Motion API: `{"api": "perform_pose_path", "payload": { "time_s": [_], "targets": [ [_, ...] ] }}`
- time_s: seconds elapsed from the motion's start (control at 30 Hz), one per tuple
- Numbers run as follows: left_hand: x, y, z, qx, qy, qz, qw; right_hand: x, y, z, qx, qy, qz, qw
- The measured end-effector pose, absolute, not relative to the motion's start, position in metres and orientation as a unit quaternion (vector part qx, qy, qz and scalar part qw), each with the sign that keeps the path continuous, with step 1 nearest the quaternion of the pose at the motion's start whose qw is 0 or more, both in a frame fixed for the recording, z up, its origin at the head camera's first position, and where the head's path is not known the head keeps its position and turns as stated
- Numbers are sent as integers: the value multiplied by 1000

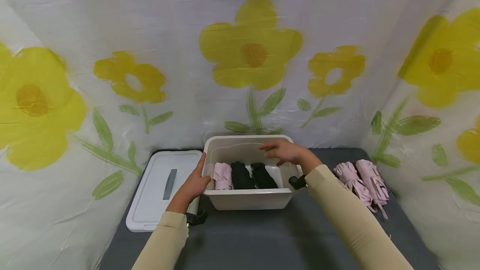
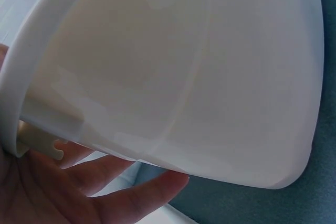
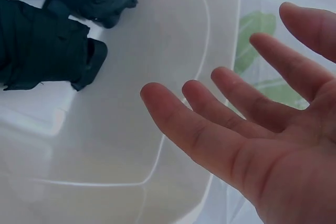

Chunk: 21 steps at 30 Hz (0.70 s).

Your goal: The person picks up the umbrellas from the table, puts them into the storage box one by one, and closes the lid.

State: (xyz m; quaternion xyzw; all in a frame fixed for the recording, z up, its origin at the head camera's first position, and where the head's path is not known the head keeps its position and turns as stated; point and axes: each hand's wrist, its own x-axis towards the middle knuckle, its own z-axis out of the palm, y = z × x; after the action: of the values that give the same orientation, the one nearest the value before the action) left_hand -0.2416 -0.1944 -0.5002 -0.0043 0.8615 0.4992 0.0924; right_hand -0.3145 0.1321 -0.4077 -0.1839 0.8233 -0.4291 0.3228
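A white storage box [image 1: 248, 200] stands on the dark table, holding a folded pink umbrella [image 1: 223, 176] and two folded black umbrellas [image 1: 241, 176] side by side. My left hand [image 1: 193, 184] grips the box's left rim. In the left wrist view its fingers [image 2: 137, 195] lie against the outer wall, close to a side latch [image 2: 42, 140]. Over the box's right half hovers my right hand [image 1: 286, 152], holding nothing. From the right wrist, its spread fingers [image 3: 194, 129] show above the box interior, apart from the black umbrellas [image 3: 44, 45].
Two more folded pink umbrellas [image 1: 372, 180] lie on the table [image 1: 258, 236] to the right. A white lid [image 1: 151, 193] with a grey strip lies left of the box. A flower-printed sheet [image 1: 180, 53] hangs behind and along both sides.
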Motion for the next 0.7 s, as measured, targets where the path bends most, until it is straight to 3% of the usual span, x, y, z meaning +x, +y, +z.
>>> {"api": "perform_pose_path", "payload": {
  "time_s": [0.7],
  "targets": [
    [-236, -211, -504, -8, 862, 499, 92, -295, 180, -407, -221, 821, -463, 250]
  ]
}}
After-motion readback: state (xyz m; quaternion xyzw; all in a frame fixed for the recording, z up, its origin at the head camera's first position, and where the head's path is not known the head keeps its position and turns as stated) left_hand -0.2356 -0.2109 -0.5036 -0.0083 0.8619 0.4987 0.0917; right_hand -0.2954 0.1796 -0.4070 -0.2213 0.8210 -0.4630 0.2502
